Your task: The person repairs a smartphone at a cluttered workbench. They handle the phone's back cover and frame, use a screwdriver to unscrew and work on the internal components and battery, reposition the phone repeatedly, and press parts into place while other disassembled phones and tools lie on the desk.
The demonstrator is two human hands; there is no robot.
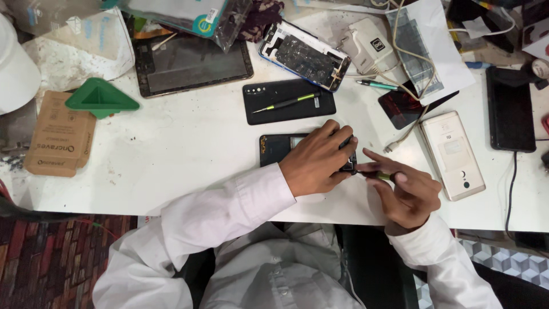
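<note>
Dark phone (274, 150) pinned flat on worktop (189, 149).
Left hand (317, 160) clamps its right end; right hand (403, 191) pinches a screwdriver (374, 174), tip leftward at that end.

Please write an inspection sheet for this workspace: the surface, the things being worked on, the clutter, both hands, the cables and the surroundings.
Surface: white table, stained and dusty.
Job's things: black phone lying flat under the left hand; thin tool in the right hand, tip at the phone's edge.
Clutter: tablet, opened phone, black back cover with a screwdriver on it, gold phone, green triangular piece, cardboard boxes.
Hands: left hand presses on the phone; right hand grips the tool.
Cables: white cable from a charger; black cable at the right.
Surroundings: patterned floor.
</note>
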